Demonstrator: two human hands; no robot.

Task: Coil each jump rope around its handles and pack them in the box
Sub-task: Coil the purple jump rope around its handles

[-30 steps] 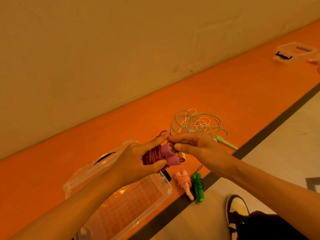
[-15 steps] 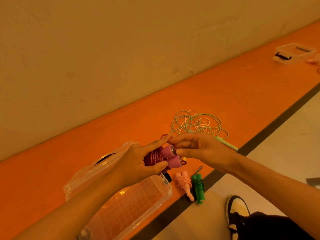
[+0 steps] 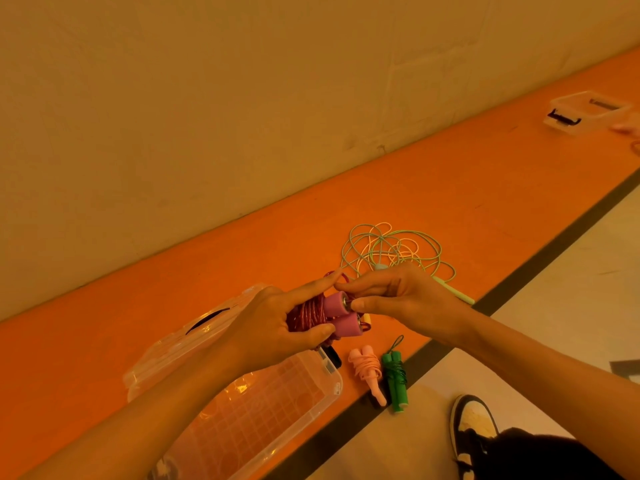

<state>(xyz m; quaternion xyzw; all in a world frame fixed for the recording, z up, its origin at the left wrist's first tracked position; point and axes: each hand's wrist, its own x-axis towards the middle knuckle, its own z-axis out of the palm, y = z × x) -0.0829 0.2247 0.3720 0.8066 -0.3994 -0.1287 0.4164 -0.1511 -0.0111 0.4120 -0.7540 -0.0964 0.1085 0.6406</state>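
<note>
My left hand (image 3: 273,327) grips a purple-handled jump rope (image 3: 334,311), its red cord wound round the two handles. My right hand (image 3: 398,299) pinches the cord's end at the metal tips of those handles. Both hands hover above the clear plastic box (image 3: 277,417), which lies open on the orange floor strip. A coiled pink rope (image 3: 367,368) and a coiled green rope (image 3: 396,375) lie side by side right of the box. Behind my right hand a loose tangle of pale green and cream rope (image 3: 394,247) spreads on the orange strip.
The box's clear lid (image 3: 194,327) lies behind it, partly under my left arm. A second clear box (image 3: 585,112) sits far right by another person's fingers (image 3: 628,128). A dark stripe (image 3: 554,251) borders the orange strip. My shoe (image 3: 472,424) stands on the pale floor.
My right fingers have shifted slightly at the handle tips while working the cord's end. The left hand keeps the same grip on the bundle.
</note>
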